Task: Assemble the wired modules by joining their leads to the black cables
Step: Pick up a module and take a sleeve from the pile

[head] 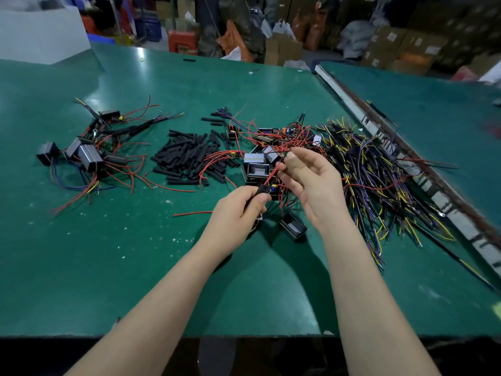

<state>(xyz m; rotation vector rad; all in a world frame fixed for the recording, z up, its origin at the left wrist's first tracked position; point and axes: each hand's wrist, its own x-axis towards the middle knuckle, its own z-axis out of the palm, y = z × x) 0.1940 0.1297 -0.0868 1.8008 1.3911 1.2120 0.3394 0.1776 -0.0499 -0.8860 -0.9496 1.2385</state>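
- Our left hand (238, 213) grips a black cable end (262, 189), fingers curled round it, just above the green table (135, 253).
- Our right hand (311, 180) pinches a red lead (272, 173) between thumb and fingertips, right beside that cable end.
- Straight behind the hands sits the unfinished modules pile (260, 161), tangled in red wire, and one loose module (292, 227) lies under our right wrist.
- Black sleeve pieces (189, 156) are heaped to the left of that, with finished-looking modules (86, 153) further left.
- The black cable bundle (379, 180) sprawls to the right, up against the table seam (360, 115).
- Near side of the table is bare green right down to its front edge, so there's elbow room.
- Can't tell whether lead and cable actually touch, since our fingers cover the joint.
- Background boxes (393, 42) are blurry.
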